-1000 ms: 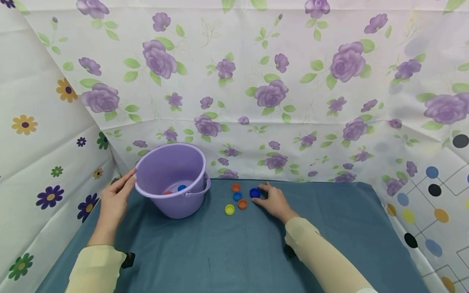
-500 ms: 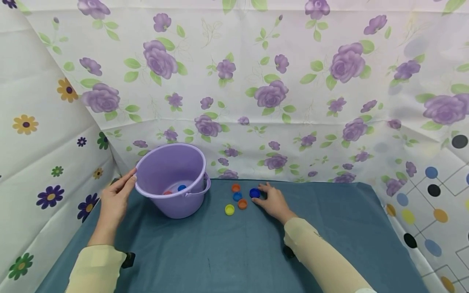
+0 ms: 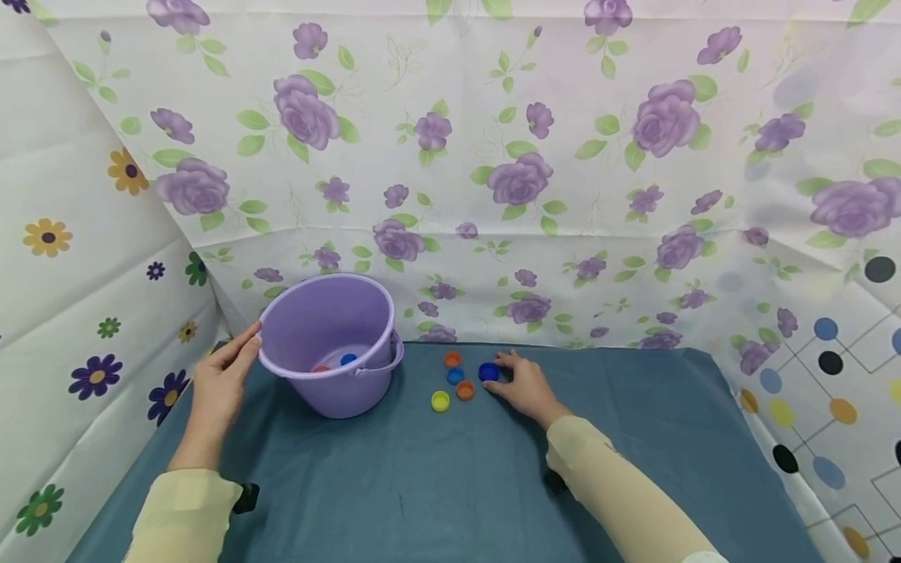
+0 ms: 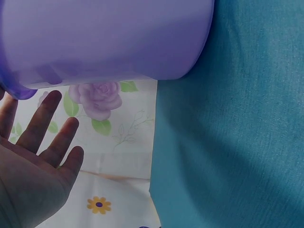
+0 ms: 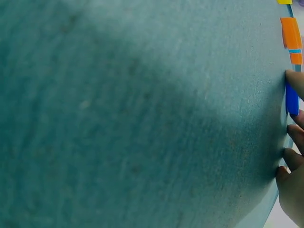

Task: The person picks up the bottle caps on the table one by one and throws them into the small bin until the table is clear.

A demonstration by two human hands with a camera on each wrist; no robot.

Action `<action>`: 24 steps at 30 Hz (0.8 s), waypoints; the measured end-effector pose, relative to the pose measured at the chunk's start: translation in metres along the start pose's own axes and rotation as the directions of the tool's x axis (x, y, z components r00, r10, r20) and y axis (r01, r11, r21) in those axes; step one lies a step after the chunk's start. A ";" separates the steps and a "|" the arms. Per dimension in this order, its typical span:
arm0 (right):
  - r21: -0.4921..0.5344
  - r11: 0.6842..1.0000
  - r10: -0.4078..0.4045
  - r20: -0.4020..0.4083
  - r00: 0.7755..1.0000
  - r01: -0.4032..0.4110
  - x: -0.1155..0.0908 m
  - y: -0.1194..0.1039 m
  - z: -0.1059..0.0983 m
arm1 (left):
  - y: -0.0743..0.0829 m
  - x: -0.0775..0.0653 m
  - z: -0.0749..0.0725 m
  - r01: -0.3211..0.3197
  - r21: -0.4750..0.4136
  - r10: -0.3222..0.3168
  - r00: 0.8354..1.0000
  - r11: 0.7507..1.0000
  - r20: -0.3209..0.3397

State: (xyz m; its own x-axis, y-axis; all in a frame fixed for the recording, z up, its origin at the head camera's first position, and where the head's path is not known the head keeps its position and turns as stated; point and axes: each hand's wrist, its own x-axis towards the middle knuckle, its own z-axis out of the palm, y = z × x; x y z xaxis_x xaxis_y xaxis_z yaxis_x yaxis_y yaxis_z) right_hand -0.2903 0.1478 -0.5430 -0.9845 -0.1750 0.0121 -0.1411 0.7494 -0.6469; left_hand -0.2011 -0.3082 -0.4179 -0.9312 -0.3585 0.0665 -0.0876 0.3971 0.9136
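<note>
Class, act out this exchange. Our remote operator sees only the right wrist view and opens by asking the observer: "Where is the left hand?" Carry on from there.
Observer: The left hand holds the rim of the purple bucket.
Operator: Is anything in it?
Observer: Yes, a blue cap and a reddish piece show inside.
Operator: Does it have a handle?
Observer: Yes, the handle hangs on the side toward the right hand.

Head: from above, forward-down. Left wrist: close beside bucket (image 4: 109, 38), shared with head. Right wrist: seemingly low over cloth (image 5: 133, 114).
</note>
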 end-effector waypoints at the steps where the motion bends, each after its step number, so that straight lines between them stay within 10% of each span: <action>1: 0.002 1.000 0.002 0.001 1.000 -0.002 0.000 0.000 -0.001 | 0.000 0.000 0.000 0.000 0.004 0.000 1.000 1.000 -0.001; 24: 0.046 0.999 0.014 -0.047 0.999 -0.012 0.001 -0.012 -0.020 | 0.000 0.002 0.000 0.001 -0.011 -0.001 1.000 1.000 0.019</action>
State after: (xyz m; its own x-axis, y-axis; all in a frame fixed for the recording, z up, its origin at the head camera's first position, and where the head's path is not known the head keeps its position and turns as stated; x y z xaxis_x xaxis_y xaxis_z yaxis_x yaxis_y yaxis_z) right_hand -0.2914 0.1508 -0.5200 -0.9902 -0.1343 0.0383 -0.1241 0.7211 -0.6817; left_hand -0.2025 -0.3092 -0.4178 -0.9377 -0.3425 0.0576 -0.0851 0.3872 0.9181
